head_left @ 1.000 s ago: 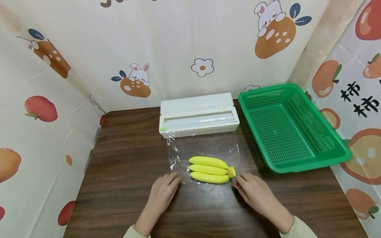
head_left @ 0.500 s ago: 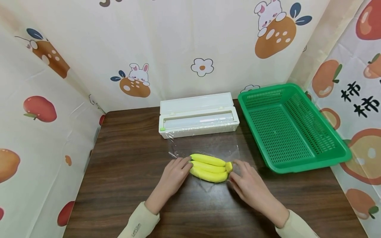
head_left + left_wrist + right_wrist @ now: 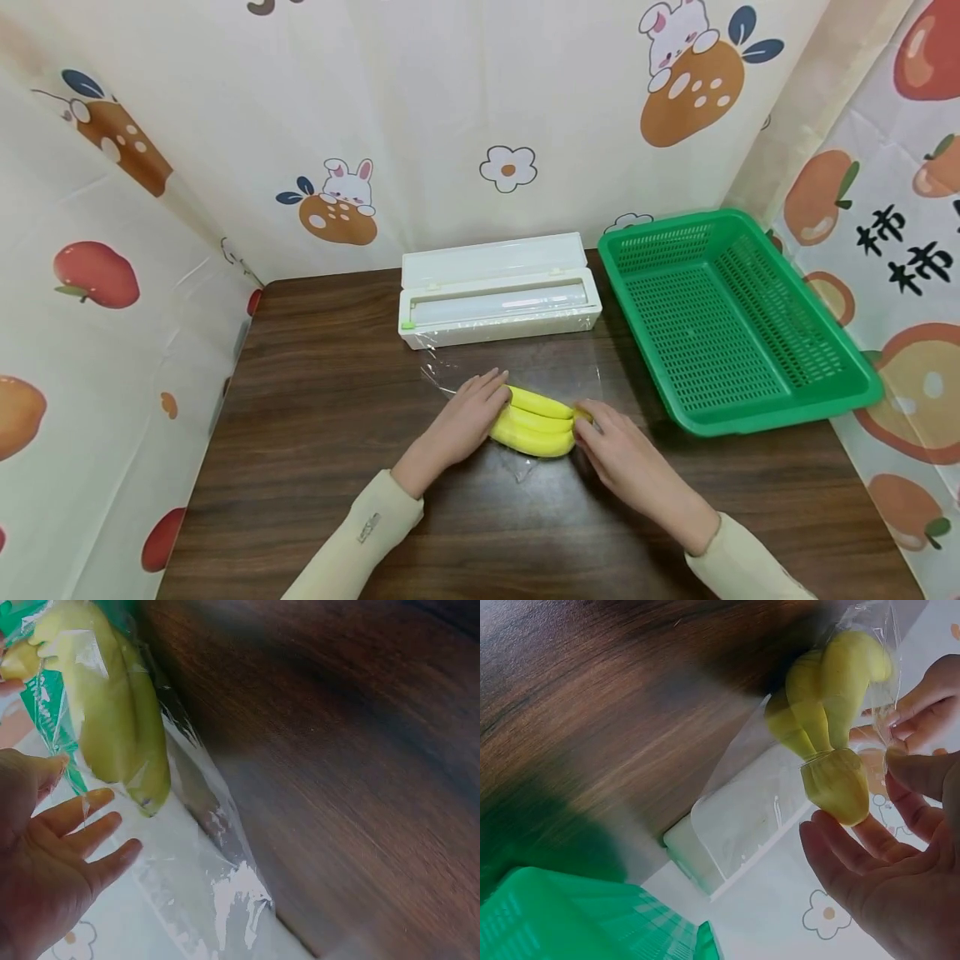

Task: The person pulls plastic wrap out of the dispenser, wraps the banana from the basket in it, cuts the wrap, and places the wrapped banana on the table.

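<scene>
- We see a bunch of yellow bananas (image 3: 536, 425) on the table (image 3: 322, 400), between the two hands, with clear plastic wrap (image 3: 244, 889) around part of it.
- We judge the step in hand to be folding the near edge of the wrap up and over the bananas; the cover does not look complete.
- Our left hand (image 3: 468, 417) is over the tip end of the bunch; in the left wrist view its thumb and fingers are spread, the thumb close to the wrap.
- Our right hand (image 3: 618, 454) is at the stem (image 3: 836, 787), its fingers bent beside it, and thumb and forefinger seem to pinch the wrap's edge.
- The wrap reaches back to the open white box (image 3: 510, 331), where the roll (image 3: 498, 304) lies, and looks uncut to us.
- Next, we think, calls for rolling the bunch toward the box with both ends level, keeping the wrap snug, before any cut.
- The green basket (image 3: 787, 419) stands to the right of the box, well apart from the bananas.
</scene>
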### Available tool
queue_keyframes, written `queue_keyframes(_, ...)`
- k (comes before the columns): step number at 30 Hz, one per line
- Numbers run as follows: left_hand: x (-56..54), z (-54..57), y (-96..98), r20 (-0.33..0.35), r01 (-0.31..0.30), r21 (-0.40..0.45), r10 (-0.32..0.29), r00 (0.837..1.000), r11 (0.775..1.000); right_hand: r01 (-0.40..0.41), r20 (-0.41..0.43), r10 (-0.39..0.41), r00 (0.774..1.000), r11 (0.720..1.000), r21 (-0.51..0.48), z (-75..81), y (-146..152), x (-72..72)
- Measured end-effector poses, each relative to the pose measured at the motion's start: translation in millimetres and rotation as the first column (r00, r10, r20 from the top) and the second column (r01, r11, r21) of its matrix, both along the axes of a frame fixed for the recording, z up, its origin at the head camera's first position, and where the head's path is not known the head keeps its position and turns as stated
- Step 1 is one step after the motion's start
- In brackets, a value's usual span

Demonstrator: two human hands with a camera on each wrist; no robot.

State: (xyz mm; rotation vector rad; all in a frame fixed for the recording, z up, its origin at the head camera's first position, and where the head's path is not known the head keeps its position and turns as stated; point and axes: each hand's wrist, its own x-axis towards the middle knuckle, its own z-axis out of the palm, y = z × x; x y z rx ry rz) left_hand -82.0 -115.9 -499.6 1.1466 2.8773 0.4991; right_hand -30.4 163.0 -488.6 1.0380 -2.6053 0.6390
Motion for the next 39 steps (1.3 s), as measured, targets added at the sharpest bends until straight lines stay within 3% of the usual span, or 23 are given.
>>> queue_keyframes(2, -4.0, -2.7, 1.3, 0.026, -0.008, 0.011, 0.008, 1.0, 1.0, 0.003, 0.003, -0.003, 1.0, 1.0, 0.01, -1.0, -1.4, -1.0)
queue_keyframes(7, -11.0, -9.2, 3.0, -0.003, -0.027, 0.09, 0.028, 1.0, 0.996, 0.026, -0.007, -0.025, 1.0, 0.998, 0.06, -5.2, -4.6, -5.0)
queue_keyframes(10, -10.9, -9.9, 3.4, 0.042, -0.094, 0.125, 0.089, 0.995, 0.988, 0.043, -0.041, -0.04, 0.998, 0.996, 0.075, -8.7, -5.0, -8.2)
queue_keyframes(13, -8.9, -8.7, 3.9, 0.117, -0.18, 0.159, 0.163, 0.98, 0.971, 0.06, -0.066, -0.055, 0.996, 0.996, 0.073, -11.9, -5.0, -10.2)
queue_keyframes(16, -7.9, -9.8, 4.5, 0.16, -0.23, 0.207, 0.199, 0.967, 0.951, 0.084, -0.06, -0.079, 0.995, 0.994, 0.077, -13.6, -6.1, -11.0)
queue_keyframes(29, -7.9, -24.5, -0.1, 0.153, -0.258, 0.371, 0.215, 0.964, 0.892, 0.114, -0.066, -0.112, 0.992, 0.993, 0.034, -22.4, -12.0, -15.6)
queue_keyframes(32, -9.9, -27.4, -3.5, 0.2, -0.291, 0.445, 0.222, 0.954, 0.847, 0.106, -0.046, -0.107, 0.993, 0.994, -0.009, -25.4, -10.5, -17.0)
queue_keyframes(34, -11.1, -29.2, -6.5, 0.277, -0.343, 0.505, 0.227, 0.934, 0.792, 0.097, -0.03, -0.098, 0.995, 0.994, -0.044, -27.6, -9.3, -18.1)
queue_keyframes(36, -12.1, -31.8, -10.3, 0.397, -0.428, 0.554, 0.226, 0.89, 0.714, 0.088, -0.014, -0.09, 0.996, 0.993, -0.08, -29.9, -7.6, -19.3)
queue_keyframes(39, -13.4, -35.0, -15.7, 0.563, -0.553, 0.588, 0.193, 0.804, 0.59, 0.077, 0.004, -0.077, 0.997, 0.988, -0.134, -33.4, -5.3, -21.3)
